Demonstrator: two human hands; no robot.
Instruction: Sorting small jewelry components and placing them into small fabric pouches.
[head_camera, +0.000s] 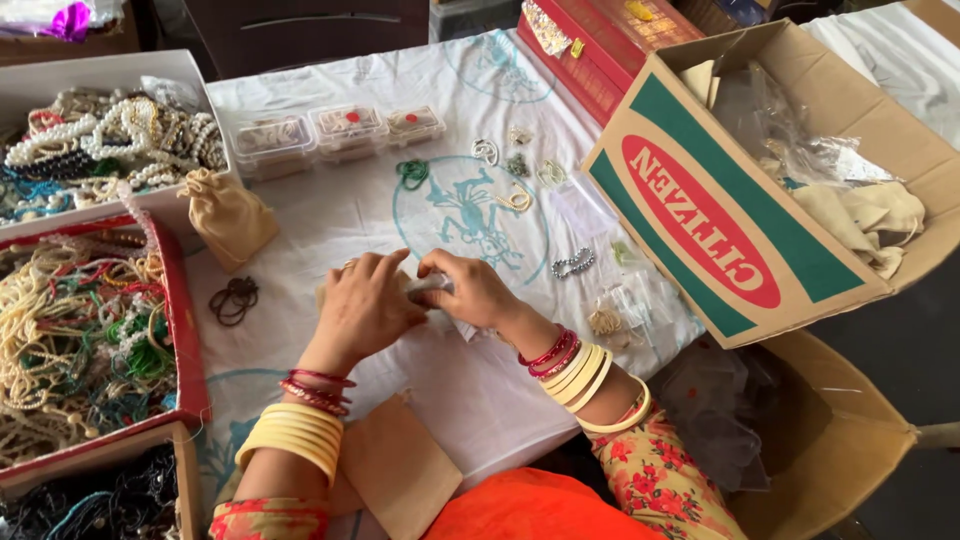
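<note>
My left hand (365, 305) and my right hand (472, 290) meet over the white printed cloth (330, 215) in the middle of the table. Both pinch a small clear plastic pouch (432, 287) between their fingertips; what is inside it is hidden. Cream and red bangles ring both wrists. A tan cloth pouch (400, 478) lies flat by my left forearm. A dark bundle of thin bands (234, 298) lies left of my left hand.
Trays of bead necklaces (75, 340) line the left edge, with a tied tan bag (232, 218) beside them. Three clear lidded boxes (340, 130) stand at the back. Small bead pieces (572, 263) and clear packets lie right. A large open cardboard box (700, 215) stands right.
</note>
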